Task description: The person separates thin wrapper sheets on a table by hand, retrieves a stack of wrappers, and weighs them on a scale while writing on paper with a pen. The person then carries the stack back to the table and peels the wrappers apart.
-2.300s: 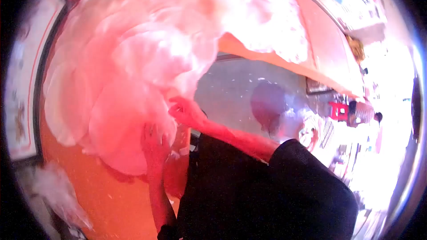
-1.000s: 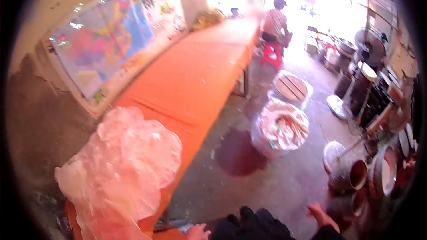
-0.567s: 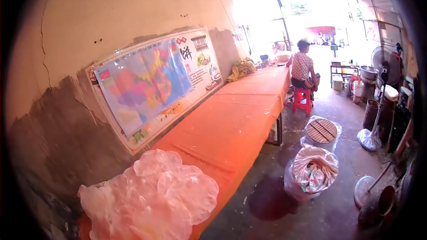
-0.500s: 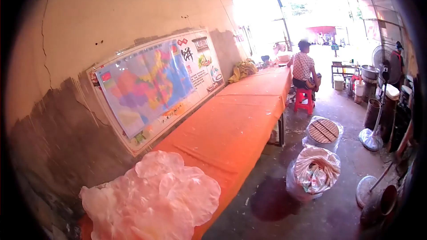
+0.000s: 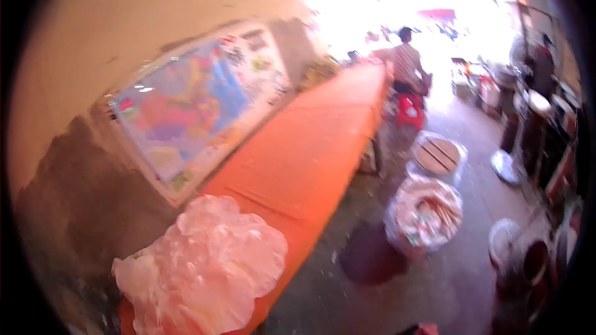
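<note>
A heap of thin, pale pink, translucent round sheets (image 5: 205,267) lies overlapping on the near end of a long orange-covered table (image 5: 298,142). At the bottom edge, right of the middle, a small reddish patch beside something dark may be part of my right hand (image 5: 427,329). It is blurred and cut off, so its fingers and anything in them cannot be made out. My left hand is out of view. No hand is seen touching the sheets.
A map (image 5: 183,108) hangs on the left wall. Right of the table stand an open plastic-lined sack (image 5: 425,214) and a round slatted lid (image 5: 437,156). Farther back, a person (image 5: 406,65) sits on a red stool (image 5: 410,110). Pots and buckets line the right side.
The view first swung up from the sheets and both hands to the room, then tilted down slightly since half a second ago. A reddish patch has appeared at the bottom edge.
</note>
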A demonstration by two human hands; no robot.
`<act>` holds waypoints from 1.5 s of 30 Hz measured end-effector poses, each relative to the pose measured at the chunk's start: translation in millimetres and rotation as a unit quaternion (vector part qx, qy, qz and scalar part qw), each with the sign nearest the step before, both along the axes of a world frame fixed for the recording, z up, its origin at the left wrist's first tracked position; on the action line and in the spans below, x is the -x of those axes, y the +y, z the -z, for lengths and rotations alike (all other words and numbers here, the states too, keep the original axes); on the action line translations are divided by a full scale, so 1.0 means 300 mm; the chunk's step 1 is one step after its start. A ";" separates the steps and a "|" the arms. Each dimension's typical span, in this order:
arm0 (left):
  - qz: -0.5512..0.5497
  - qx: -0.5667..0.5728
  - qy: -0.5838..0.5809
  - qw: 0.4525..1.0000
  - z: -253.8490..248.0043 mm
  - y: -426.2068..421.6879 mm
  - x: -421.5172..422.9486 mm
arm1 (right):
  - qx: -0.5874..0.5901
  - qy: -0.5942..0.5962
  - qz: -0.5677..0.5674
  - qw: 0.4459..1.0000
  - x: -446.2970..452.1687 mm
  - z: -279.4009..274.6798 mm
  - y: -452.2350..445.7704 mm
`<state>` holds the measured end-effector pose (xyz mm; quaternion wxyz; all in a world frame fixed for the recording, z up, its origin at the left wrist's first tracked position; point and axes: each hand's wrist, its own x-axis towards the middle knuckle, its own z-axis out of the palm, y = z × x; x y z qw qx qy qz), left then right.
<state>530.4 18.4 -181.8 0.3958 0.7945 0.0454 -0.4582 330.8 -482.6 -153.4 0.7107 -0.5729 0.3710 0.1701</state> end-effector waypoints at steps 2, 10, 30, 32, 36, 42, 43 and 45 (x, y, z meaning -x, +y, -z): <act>-0.203 0.060 0.090 0.973 0.054 0.038 0.064 | 0.058 0.044 0.042 0.996 0.024 0.210 -0.025; 0.231 -0.060 -0.135 0.962 0.085 -0.277 0.108 | 0.019 0.121 0.317 0.941 0.337 0.023 -0.239; -0.063 0.074 0.318 0.943 0.106 -1.229 -0.594 | -0.070 0.183 0.563 0.803 0.454 0.052 -0.168; -0.051 0.066 0.321 0.943 0.008 -1.396 -0.642 | 0.048 0.208 0.426 0.879 0.346 0.051 -0.219; 0.017 0.066 0.185 0.980 -0.180 -1.693 -0.735 | 0.290 0.274 0.288 0.871 0.172 0.008 -0.360; 0.017 0.041 0.137 0.990 -0.165 -1.924 -0.933 | -0.041 0.184 0.607 0.772 0.147 -0.123 -0.537; 0.019 0.049 0.138 0.989 -0.142 -1.940 -0.961 | -0.056 0.189 0.623 0.757 0.162 -0.124 -0.549; 0.018 0.043 0.138 0.989 -0.150 -1.996 -0.974 | -0.064 0.227 0.621 0.747 0.182 -0.096 -0.558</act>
